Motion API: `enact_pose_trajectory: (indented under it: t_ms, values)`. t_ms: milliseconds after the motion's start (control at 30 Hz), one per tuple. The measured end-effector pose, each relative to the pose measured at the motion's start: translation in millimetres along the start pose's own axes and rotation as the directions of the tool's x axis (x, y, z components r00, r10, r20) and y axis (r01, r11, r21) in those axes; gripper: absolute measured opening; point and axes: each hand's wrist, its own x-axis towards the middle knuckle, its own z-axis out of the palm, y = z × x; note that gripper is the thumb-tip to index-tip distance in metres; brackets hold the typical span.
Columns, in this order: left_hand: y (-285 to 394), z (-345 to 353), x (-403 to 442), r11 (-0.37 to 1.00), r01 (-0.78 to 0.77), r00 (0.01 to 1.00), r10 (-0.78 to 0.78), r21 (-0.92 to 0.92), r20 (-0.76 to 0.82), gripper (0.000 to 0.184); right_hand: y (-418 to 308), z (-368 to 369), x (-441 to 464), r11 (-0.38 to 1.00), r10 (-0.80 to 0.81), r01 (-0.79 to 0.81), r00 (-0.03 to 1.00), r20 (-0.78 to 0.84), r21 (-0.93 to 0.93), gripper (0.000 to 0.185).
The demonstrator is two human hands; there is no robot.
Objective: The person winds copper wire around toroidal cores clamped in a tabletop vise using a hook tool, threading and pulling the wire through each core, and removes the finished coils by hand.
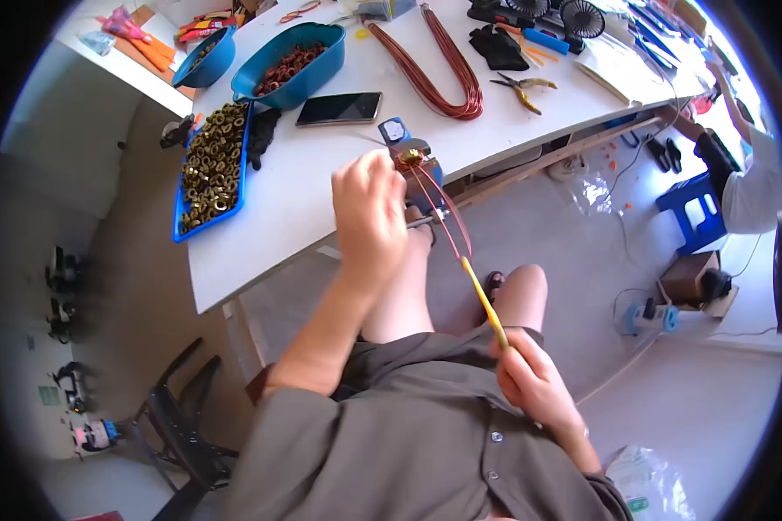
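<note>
My right hand [534,382] is closed around the lower end of a thin yellow stick-like tool [485,300], held over my lap. A loop of reddish copper wire [462,217] runs from the tool's far tip up to a brass-coloured ring-like part [411,158]. That part sits in a small blue bench vise [426,178] at the table edge. My left hand [369,213] is beside the vise on its left, slightly blurred, its fingers curled together close to the ring. Whatever is between those fingertips is hidden.
On the white table [287,182] stand a blue tray [182,227] of brass rings and a teal basin [330,74] of copper-coloured pieces. A phone [339,108], bundled copper wire [460,111] and pliers [524,89] lie nearby. A person [756,182] is at far right.
</note>
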Motion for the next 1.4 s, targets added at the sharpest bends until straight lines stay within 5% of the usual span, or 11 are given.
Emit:
enact_pose_trajectory:
  t_ms: [100,200,267,367,500,733,900,1000,1167,1367,1400]
  values:
    - [13.5,-4.6,-28.8,0.883,-0.445,0.866,0.466,-0.148,0.179,0.005,27.9,-38.4,-58.5,0.993,0.091,-0.093,0.995,0.028,0.074,0.018]
    - [4.9,1.8,-15.9,0.621,-0.78,0.623,0.756,-0.08,-0.203,0.01,29.3,-62.6,-97.1,0.99,0.14,-0.135,0.975,0.169,-0.044,0.025]
    - [-8.9,-2.2,19.1,0.817,-0.559,0.75,0.572,0.143,-0.333,0.013,13.2,-59.2,-77.3,0.952,-0.017,0.1,0.961,0.275,-0.289,0.029]
    - [-20.8,21.3,91.4,0.92,-0.099,0.823,-0.138,-0.379,-0.551,0.016,9.7,-24.9,-10.4,0.998,-0.061,0.058,0.988,0.139,0.029,0.03]
    - [-68.0,82.5,110.0,0.964,0.257,0.961,-0.262,0.061,0.088,0.022,-33.8,30.9,85.0,0.911,0.02,-0.092,0.983,0.18,0.401,0.024]
    - [-71.7,94.0,103.1,0.981,0.182,0.956,-0.191,0.061,0.224,0.027,-82.3,18.7,126.4,0.993,-0.05,0.058,0.996,0.072,-0.107,0.021]
    - [-36.3,43.1,101.6,0.819,0.487,0.857,-0.381,-0.303,0.346,0.038,-43.0,24.3,101.0,0.979,-0.198,0.193,0.977,0.078,0.072,0.021]
    - [-4.2,-14.0,55.3,0.931,0.364,0.928,-0.359,-0.032,0.104,0.028,-11.4,3.6,54.0,0.986,-0.113,0.101,0.99,0.083,0.131,0.021]
    - [18.2,-5.9,-16.7,0.766,-0.642,0.755,0.64,-0.037,0.144,0.014,26.4,-36.5,-43.6,0.984,0.075,-0.087,0.994,0.079,0.156,0.022]
    - [3.8,-9.0,81.7,0.783,-0.605,0.795,0.583,0.145,0.171,0.015,23.1,-51.0,-70.3,0.997,0.023,-0.037,0.983,0.184,0.069,0.027]
    - [-4.0,18.3,107.6,0.842,-0.534,0.751,0.516,0.081,-0.412,0.021,19.7,-35.0,-43.9,0.996,-0.037,0.027,0.993,0.112,0.087,0.024]
